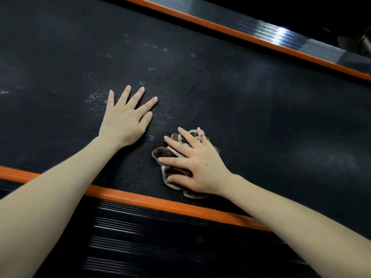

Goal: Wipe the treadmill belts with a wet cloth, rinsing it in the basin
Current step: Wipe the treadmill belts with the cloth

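left hand (124,119) flat, fingers spread, empty, palm down on the treadmill belt (251,101). right hand (197,164) spread, pressing a bunched brown cloth (174,152) (pale trim) onto the belt, just beside the near orange edge strip (152,199). scattered pale smudges on belt beyond left hand.

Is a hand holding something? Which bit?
The right hand presses its spread fingers on top of the bunched cloth. The left hand holds nothing.

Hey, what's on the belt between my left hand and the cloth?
Nothing: in the head view, only bare textured belt separates the left hand from the cloth under the right hand.
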